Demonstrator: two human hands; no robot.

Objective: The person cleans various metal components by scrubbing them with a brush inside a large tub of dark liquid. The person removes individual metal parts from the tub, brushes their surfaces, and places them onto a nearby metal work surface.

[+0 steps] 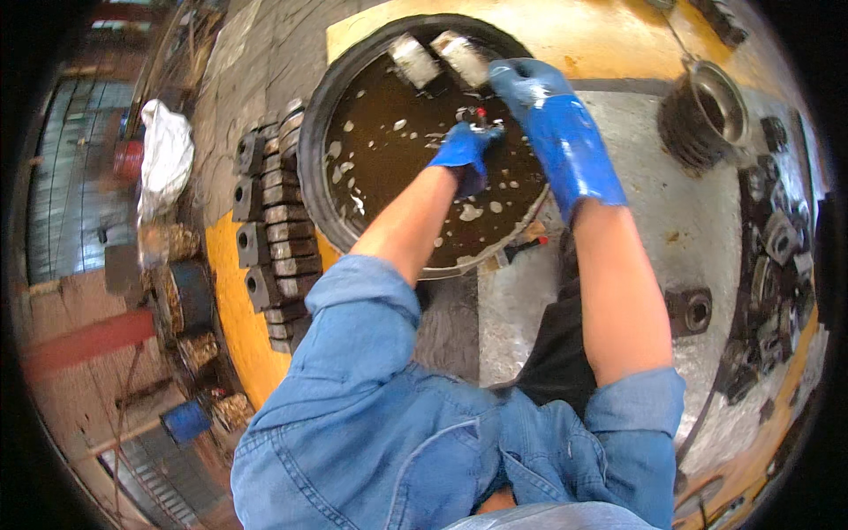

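Observation:
A round black tub (311, 150) holds murky brown liquid with pale patches of foam. My left hand (464, 152), in a blue glove, reaches over the middle of the liquid. Its fingers close around a small shiny thing with a red spot (480, 113), too blurred to name. Above the tub's far right side is my right hand (534, 88), in a wet, longer blue glove. The fingers are curled, and what they hold, if anything, is hidden. Close to its fingertips lie two whitish metal blocks (413, 62) at the tub's far edge.
Left of the tub stand rows of dark metal blocks with holes (250, 199). A metal pot with a handle (707, 110) stands at the right, near a heap of dark metal parts (768, 265). A white cloth bundle (165, 155) is at the far left.

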